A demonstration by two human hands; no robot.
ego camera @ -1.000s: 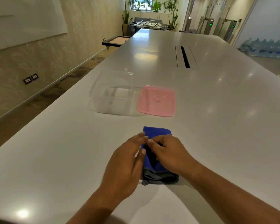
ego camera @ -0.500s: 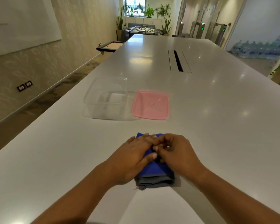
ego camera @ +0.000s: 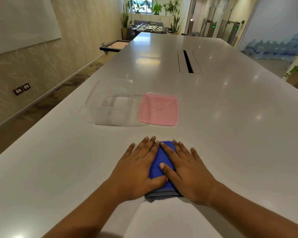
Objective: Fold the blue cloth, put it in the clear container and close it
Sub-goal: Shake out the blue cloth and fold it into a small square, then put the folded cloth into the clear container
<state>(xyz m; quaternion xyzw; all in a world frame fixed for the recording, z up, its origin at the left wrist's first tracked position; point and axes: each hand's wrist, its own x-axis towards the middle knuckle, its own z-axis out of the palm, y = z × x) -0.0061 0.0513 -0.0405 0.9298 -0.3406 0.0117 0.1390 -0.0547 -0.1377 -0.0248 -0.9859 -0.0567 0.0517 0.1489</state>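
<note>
my left hand (ego camera: 136,170) and my right hand (ego camera: 187,172) both lie flat, palms down, on the folded blue cloth with a grey hem (ego camera: 160,162), pressing it against the long glossy white worktop (ego camera: 230,126). my fingers (ego camera: 167,149) are spread and stretched out, not curled around anything; they grasp nothing, they only press. my thumbs meet over the middle of the cloth, the left one lying across its near part and the right one pointing up along it. only a strip of blue shows between my hands, and the grey edge peeks out at the near end, just below my palms.

farther along the worktop, apart from the cloth, stands the clear square plastic container (ego camera: 109,103), uncovered and with nothing inside. just to its right, flat on the worktop, lies the square pink plastic lid (ego camera: 158,109). the two sit side by side; whether they touch i cannot tell.
</note>
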